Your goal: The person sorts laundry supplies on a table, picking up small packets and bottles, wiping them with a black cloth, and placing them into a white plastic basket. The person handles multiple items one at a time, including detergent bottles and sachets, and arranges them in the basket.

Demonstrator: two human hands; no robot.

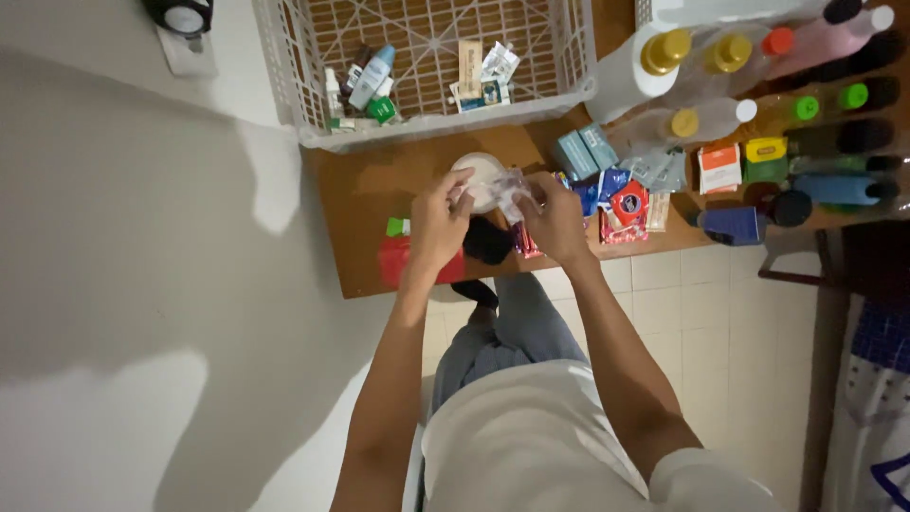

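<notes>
clear packet: small crinkled see-through wrapper, held above the counter between both hands, just in front of a round white tub.
right hand: fingers pinched shut on the right side of the clear packet.
left hand: fingertips closed on the packet's left edge, touching or just over the tub; which one i cannot tell.
white tub: round, pale, stands on the counter behind the hands.
red pouch: lies under the left wrist at the counter's near edge.
sachets: a loose heap of blue and red ones just right of the right hand.
counter: brown wood.
white basket: latticed, at the far side, with small tubes and packets inside.
bottles: rows with coloured caps, far right.
</notes>
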